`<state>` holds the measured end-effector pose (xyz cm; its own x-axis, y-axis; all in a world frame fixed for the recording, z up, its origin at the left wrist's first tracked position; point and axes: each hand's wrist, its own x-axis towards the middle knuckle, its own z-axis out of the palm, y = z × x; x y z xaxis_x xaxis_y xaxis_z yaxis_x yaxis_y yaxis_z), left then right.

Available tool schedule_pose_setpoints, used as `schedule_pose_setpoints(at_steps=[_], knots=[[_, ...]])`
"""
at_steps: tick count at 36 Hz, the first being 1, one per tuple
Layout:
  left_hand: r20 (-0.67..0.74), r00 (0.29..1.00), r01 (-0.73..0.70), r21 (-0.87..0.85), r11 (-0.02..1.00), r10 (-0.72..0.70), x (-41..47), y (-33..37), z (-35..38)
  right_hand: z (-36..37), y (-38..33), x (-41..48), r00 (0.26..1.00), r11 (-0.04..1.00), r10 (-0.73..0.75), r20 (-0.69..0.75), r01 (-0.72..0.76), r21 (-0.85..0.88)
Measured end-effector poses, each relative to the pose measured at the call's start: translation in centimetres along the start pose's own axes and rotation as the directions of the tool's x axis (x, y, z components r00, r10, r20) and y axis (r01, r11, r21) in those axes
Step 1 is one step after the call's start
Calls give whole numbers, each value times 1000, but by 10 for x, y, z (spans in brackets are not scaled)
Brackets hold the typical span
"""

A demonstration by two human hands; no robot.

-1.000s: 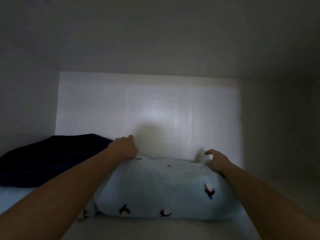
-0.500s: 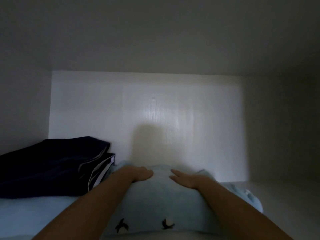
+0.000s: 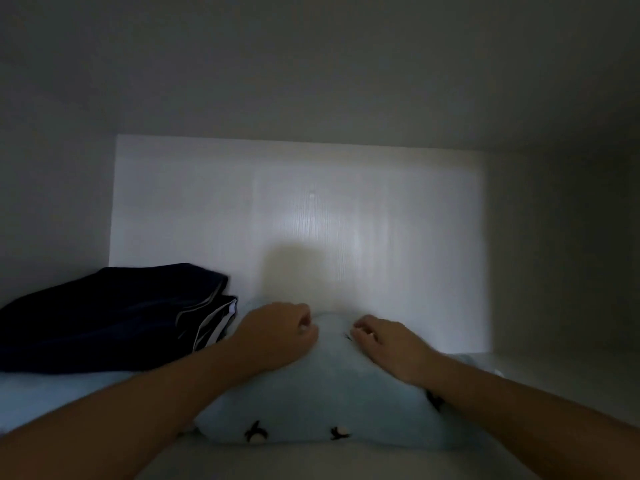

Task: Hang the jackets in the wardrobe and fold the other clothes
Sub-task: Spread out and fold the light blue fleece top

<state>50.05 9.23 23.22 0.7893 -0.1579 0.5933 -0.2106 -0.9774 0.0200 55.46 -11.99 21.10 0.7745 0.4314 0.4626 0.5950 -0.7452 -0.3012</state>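
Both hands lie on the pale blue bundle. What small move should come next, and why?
Probably lift both hands away: left hand and right hand rest on the folded bundle, which already sits on the shelf beside the dark clothes.

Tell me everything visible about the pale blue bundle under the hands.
The pale blue bundle is soft, plush-looking cloth, folded into a rounded, puffy block with small dark bird-like motifs. It lies on the wardrobe shelf, with dark folded clothes beside it on the left. The left hand and right hand rest on its top, fingers curled; whether they pinch the cloth is unclear.
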Motion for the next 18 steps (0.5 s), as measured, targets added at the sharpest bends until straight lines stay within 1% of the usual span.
schedule_pose_setpoints(at_steps=[1, 2, 4, 5, 6, 7, 9, 12, 15, 18], knots=[[54, 997, -62, -29, 998, 63, -13, 3, -4, -4, -7, -14, 996, 996, -87, 14, 87, 13], [120, 986, -115, -37, 993, 119, -24, 4, -6, -6, -11, -28, 982, 982, -183, 47, 184, -35], [228, 950, -232, 56, 971, 214, -44, -1, -6, -2, -8, -51, 928, 908, -332, 168, 363, -208], [268, 931, -288, 121, 950, 248, -51, -5, -4, 0, -4, -59, 903, 862, -361, 232, 418, -287], [300, 916, -328, 176, 928, 267, -57, -9, 0, 1, 0, -64, 893, 835, -365, 264, 440, -332], [319, 909, -346, 216, 913, 269, -61, -13, 3, 1, 4, -65, 891, 823, -365, 270, 445, -353], [329, 913, -338, 281, 898, 241, -62, -21, 8, 1, 9, -62, 894, 799, -351, 277, 441, -410], [286, 938, -289, 343, 894, 194, -56, -29, 16, 3, 14, -50, 919, 779, -318, 233, 394, -488], [261, 947, -271, 345, 899, 185, -47, -32, 26, 9, 17, -40, 937, 820, -305, 171, 349, -453], [262, 940, -299, 319, 899, 220, -46, -35, 27, 10, 20, -40, 936, 856, -301, 183, 350, -380]])
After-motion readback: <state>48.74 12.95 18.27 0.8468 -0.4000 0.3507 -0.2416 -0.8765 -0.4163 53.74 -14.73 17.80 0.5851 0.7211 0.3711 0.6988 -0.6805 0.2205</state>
